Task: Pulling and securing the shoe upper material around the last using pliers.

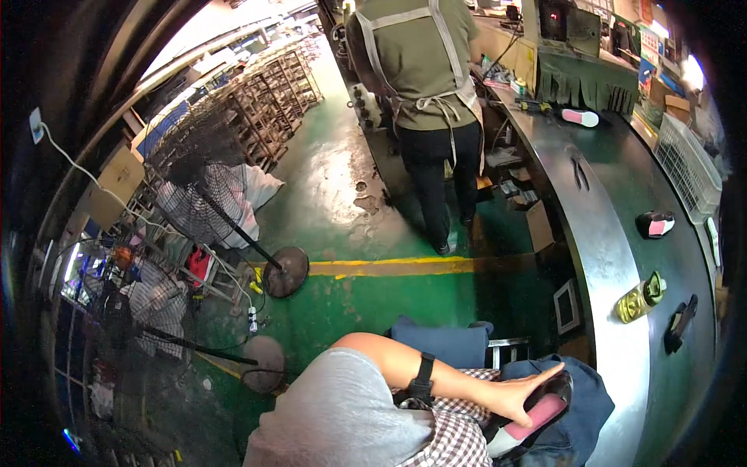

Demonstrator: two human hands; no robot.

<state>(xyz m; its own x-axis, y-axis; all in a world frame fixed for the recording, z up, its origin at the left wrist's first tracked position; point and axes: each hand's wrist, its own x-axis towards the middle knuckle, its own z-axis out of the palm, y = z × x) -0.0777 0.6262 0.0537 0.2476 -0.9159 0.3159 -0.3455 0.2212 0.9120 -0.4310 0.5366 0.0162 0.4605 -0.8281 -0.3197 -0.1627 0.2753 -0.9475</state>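
The left hand point(517, 395) lies flat with fingers stretched out along a black and pink shoe point(537, 416) resting on the person's lap. The right hand is out of sight. Beyond the fingertips, on the counter point(615, 257), stand a yellow-liquid bottle point(640, 298) and another shoe point(656, 224); a co-worker point(424, 86) stands further off.
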